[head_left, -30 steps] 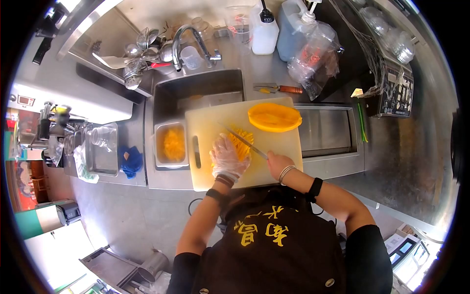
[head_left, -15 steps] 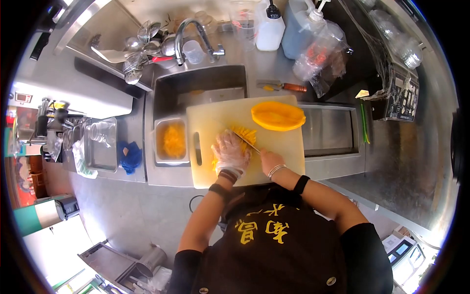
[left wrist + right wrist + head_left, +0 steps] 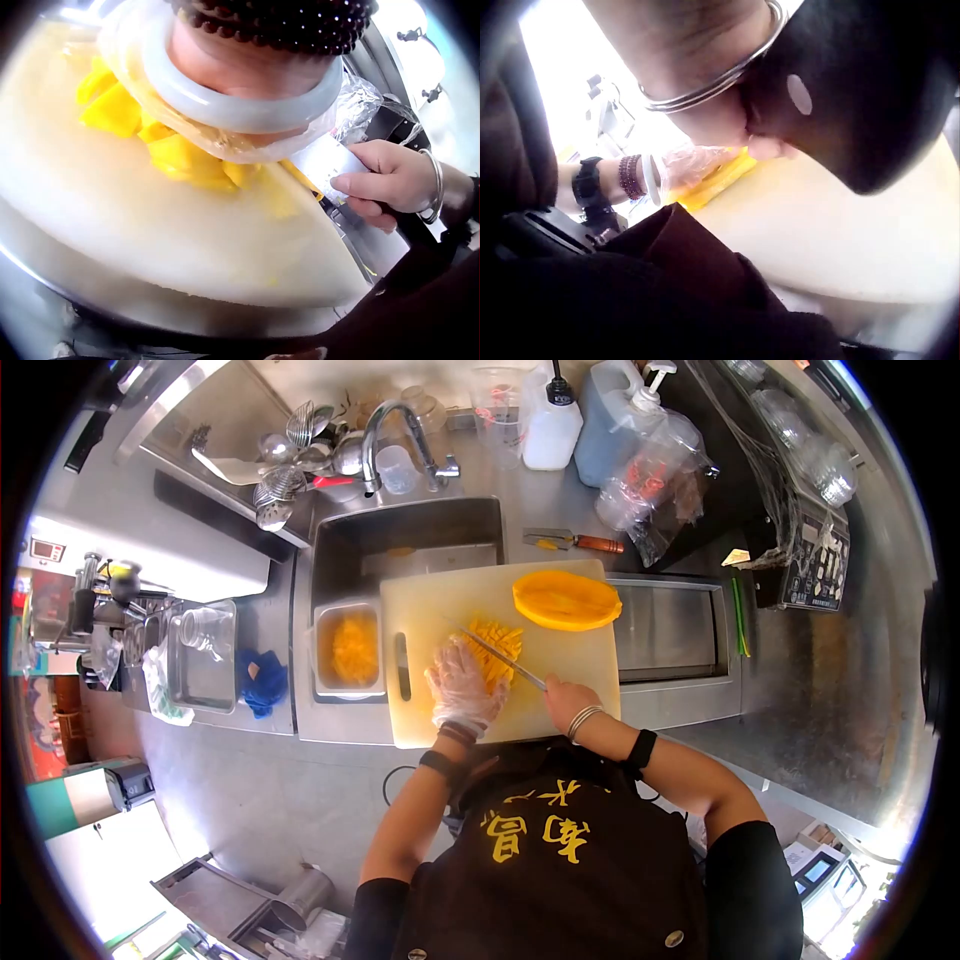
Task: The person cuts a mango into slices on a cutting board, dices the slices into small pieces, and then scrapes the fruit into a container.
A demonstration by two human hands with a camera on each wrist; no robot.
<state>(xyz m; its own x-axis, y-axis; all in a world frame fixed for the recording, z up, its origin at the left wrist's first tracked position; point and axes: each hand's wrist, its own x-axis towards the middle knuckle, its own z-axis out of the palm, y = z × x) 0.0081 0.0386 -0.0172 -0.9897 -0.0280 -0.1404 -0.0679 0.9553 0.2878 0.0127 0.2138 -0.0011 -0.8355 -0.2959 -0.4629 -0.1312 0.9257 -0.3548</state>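
yellow-orange fruit pieces [image 3: 505,637], cream board [image 3: 430,595]; blue cloth [image 3: 263,682], yellow-lettered dark garment [image 3: 540,900]

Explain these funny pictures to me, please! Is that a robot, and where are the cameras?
No robot here: it's a person's two hands. The round picture comes from a camera on the head, looking down. The other two come from cameras on the wrists: the left one shows a white bangle up close, the right one silver bangles.

On the pale board lie cut pieces of something yellow and a big yellow half. A tub with more yellow sits beside it. The left hand, in a clear glove, rests on the pieces. The right hand holds a knife.
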